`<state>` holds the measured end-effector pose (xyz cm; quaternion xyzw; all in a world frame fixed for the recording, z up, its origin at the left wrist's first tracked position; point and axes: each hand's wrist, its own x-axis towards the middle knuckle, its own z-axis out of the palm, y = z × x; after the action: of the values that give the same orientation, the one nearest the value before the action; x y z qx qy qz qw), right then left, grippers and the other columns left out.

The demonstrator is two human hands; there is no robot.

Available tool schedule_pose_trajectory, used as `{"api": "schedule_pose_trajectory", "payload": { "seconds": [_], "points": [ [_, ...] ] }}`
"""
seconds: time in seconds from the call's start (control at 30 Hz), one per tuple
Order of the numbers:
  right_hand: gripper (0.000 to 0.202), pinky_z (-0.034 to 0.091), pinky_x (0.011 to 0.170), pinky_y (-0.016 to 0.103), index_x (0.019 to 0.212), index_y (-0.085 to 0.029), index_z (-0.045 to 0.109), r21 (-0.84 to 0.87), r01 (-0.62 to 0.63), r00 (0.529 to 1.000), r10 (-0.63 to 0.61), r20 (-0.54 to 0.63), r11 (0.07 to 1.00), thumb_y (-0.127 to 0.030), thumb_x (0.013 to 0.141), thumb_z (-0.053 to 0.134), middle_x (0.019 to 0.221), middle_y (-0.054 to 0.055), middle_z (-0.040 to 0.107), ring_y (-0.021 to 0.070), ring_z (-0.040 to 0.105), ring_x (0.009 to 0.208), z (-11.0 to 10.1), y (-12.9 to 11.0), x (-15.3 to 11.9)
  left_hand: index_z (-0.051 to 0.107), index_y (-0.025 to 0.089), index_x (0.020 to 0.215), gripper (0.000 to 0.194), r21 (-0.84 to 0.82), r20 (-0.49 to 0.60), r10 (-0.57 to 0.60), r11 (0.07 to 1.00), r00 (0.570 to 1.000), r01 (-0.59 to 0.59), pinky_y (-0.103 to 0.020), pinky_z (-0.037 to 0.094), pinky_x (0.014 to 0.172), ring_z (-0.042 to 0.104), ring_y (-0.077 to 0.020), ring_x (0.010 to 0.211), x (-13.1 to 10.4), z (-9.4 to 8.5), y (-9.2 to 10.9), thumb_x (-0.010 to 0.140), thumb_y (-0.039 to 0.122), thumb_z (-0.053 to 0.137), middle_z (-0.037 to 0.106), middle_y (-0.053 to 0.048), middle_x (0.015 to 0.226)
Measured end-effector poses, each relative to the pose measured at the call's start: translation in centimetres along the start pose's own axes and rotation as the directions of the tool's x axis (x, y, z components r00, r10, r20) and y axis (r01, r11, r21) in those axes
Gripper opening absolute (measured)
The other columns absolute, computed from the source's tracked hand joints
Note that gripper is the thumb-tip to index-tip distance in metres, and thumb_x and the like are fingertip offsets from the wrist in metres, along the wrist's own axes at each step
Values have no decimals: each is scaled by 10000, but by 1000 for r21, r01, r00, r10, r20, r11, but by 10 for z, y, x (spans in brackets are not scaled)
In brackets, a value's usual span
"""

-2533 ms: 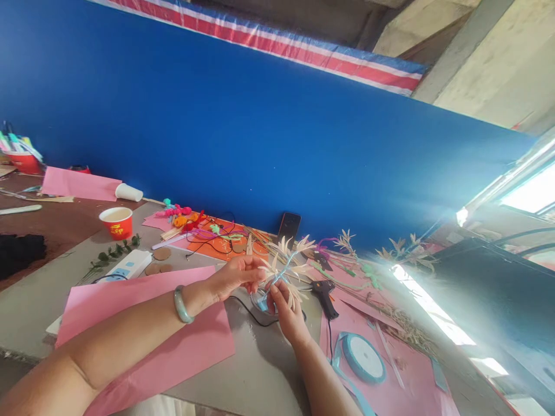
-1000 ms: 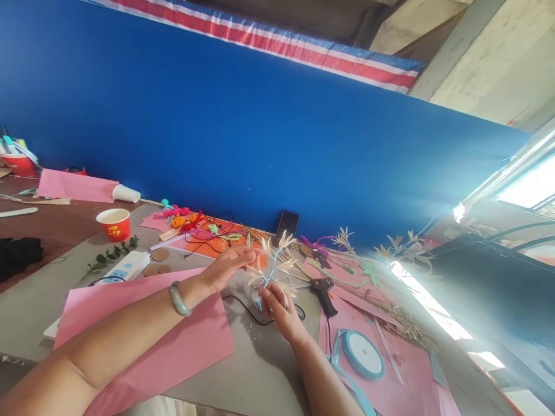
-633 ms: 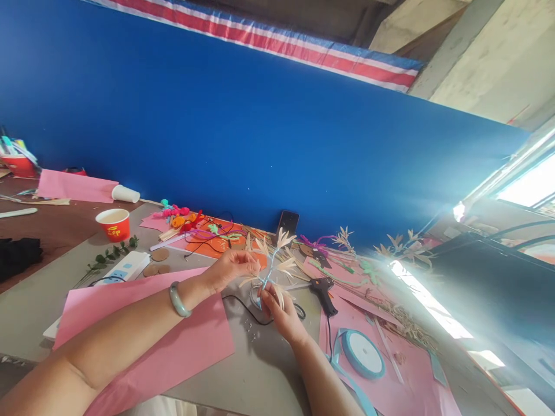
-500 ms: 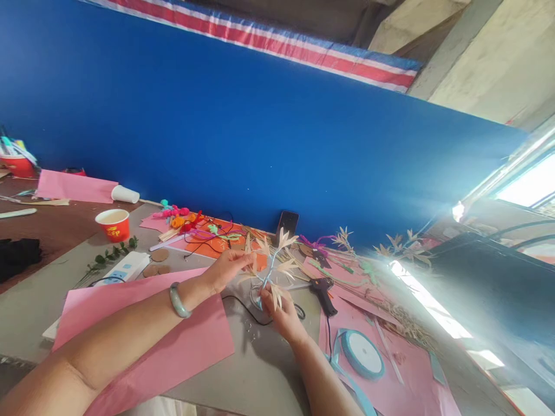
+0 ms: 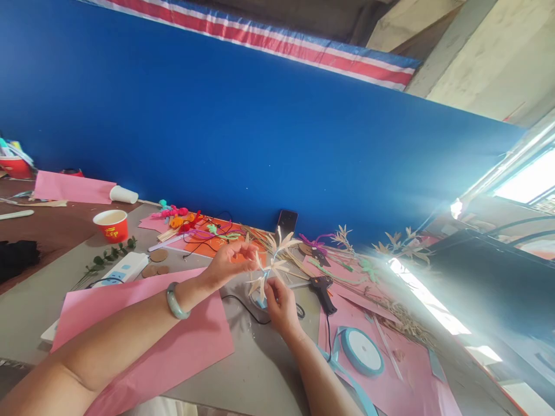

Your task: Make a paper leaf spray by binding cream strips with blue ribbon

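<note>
A flower sprig with pale, straw-coloured pointed petals and a blue-wrapped stem stands upright between my hands over the grey table. My right hand is closed, pinching the sprig low down by its lower petals. From the left, my left hand, with a jade-like bangle on its wrist, has curled fingers with the tips on a petal at the sprig's left side. Some of the stem is hidden behind the fingers and petals. Just under the hands, something round and clear with light blue lies partly covered.
Right of the hands lie a black glue gun and a light blue ribbon roll. A pink sheet lies under my left forearm. Further left are a power strip and a red paper cup. A phone leans against the blue partition.
My right hand has risen slightly and turned on the stem, and the sprig's petals now face differently. The fingers of my left hand have curled and shifted slightly at the left petals.
</note>
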<state>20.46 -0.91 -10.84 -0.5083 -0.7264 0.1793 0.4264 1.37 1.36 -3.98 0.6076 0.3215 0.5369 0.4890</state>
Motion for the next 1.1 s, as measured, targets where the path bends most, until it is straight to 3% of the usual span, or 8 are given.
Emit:
{"api": "schedule_pose_trajectory", "payload": {
  "seconds": [0.17,0.3,0.5,0.77,0.97,1.1],
  "points": [
    [256,296,506,231,637,-199,444,-6,-3,1000,3,-7,1000,-326,857,479,566,-32,437,119,391,523,-1,-4,0,664,131,931,353,85,0,8,996,1000,-8,-296,442,822,599,-175,829,-1,2,5,654,323,767,669,-55,830],
    [256,293,500,227,636,-197,441,10,-14,1000,14,-9,1000,-324,854,483,567,-32,441,113,382,517,-2,-7,0,668,139,925,293,150,-3,5,989,1000,-4,-286,471,777,613,-165,780,-2,4,4,681,286,737,682,-48,799],
    [259,291,511,233,659,-187,478,27,-37,999,37,22,999,-348,863,475,567,-37,423,116,384,527,-2,-7,0,689,148,870,204,158,-39,-69,985,997,75,-275,493,760,632,-163,780,-2,8,2,689,239,710,706,-48,814],
    [297,277,490,225,661,-183,478,161,-87,996,81,42,983,-395,869,456,572,-36,406,111,358,534,-1,-9,2,697,142,877,232,116,45,-119,987,992,113,-265,496,728,633,-158,761,0,5,-7,666,236,719,703,-48,786],
    [285,295,503,225,669,-179,500,112,-57,998,53,36,992,-384,864,465,571,-32,427,115,374,537,-1,-5,1,704,144,919,268,156,95,-132,981,987,116,-272,494,741,635,-150,715,-2,8,-5,668,237,717,710,-35,738],
    [269,306,512,230,679,-180,508,49,-32,999,30,28,998,-364,869,461,582,-23,461,123,406,547,-1,-4,1,710,145,903,237,160,122,-88,985,989,68,-274,484,731,630,-169,778,-3,5,4,686,236,691,715,-59,821]
  ]
}}
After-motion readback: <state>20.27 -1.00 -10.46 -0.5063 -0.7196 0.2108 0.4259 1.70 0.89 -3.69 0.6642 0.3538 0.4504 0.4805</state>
